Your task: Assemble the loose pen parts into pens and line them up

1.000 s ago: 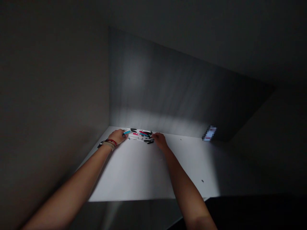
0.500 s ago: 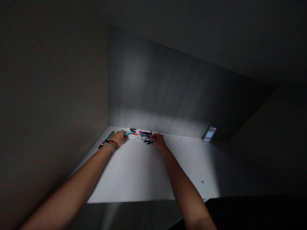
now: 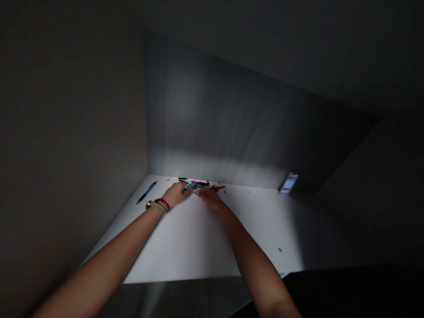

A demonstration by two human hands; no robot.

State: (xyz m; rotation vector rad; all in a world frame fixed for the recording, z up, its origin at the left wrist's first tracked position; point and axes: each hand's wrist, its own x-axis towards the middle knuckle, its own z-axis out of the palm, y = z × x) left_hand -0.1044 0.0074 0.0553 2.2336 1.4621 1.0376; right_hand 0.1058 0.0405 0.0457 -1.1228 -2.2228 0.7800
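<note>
At the far side of the white table, my left hand is closed around blue pen barrels; a watch and a red bracelet are on its wrist. Close beside it, my right hand has its fingers pinched near a small pale piece; what they hold is too small to make out. Behind and between the hands lies a pile of pen parts, with black pieces and red pieces. One whole blue and black pen lies apart, left of my left hand.
The white tabletop meets a grey back wall and a left wall. A phone-like object, blurred out, leans at the back right. A small dark bit lies near the front right. The light is dim.
My left hand has moved right with the blue barrels, toward the pile. My right hand has shifted slightly left, so both hands are now almost together. The separate pen at left is uncovered.
</note>
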